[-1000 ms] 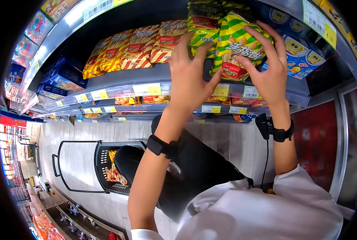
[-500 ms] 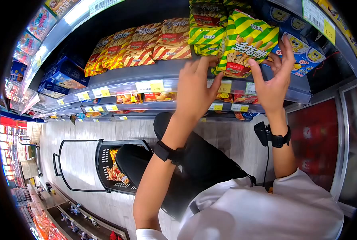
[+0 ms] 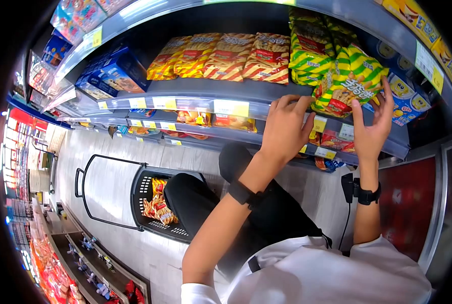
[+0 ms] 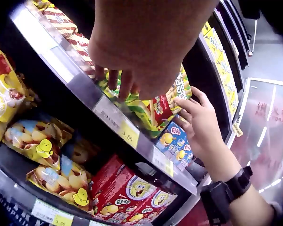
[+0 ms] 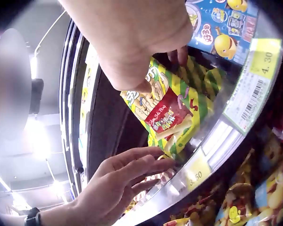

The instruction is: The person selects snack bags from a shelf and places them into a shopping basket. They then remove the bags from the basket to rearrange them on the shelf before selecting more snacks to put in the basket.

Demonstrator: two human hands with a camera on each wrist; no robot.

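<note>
Right grip [image 4: 199, 121] at green-striped packet [image 4: 161, 107], near blue box [image 4: 175, 144]

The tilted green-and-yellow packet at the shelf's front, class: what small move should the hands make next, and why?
Probably square the green-and-yellow packet up and ease it back slightly. It sits askew near the front edge of the shelf, while a matching packet beside it stands straighter. The right hand has its thumb on the front; the left hand is by its lower corner.
</note>
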